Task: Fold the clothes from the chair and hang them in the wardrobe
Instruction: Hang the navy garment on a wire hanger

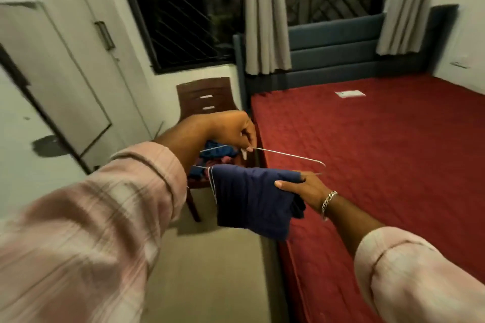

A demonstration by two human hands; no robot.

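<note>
1. The wooden chair (203, 98) holds a heap of clothes (210, 157) on its seat, blue and pink pieces, just behind the left hand's fingers and partly hidden by the forearm.
2. The left hand (236, 127) has its fingers curled, pinching the top of a thin wire hanger (288, 156).
3. The right hand (301, 187) grips a folded navy garment (249, 199), thumb on top, fingers wrapped under its edge.
4. The garment drapes over the hanger's lower bar, between both hands, hanging doubled with a pale seam line down its left edge.
5. Under the right fingers lies the red mattress (380, 152); wardrobe doors (78, 73) stand left of the left fingers.
</note>
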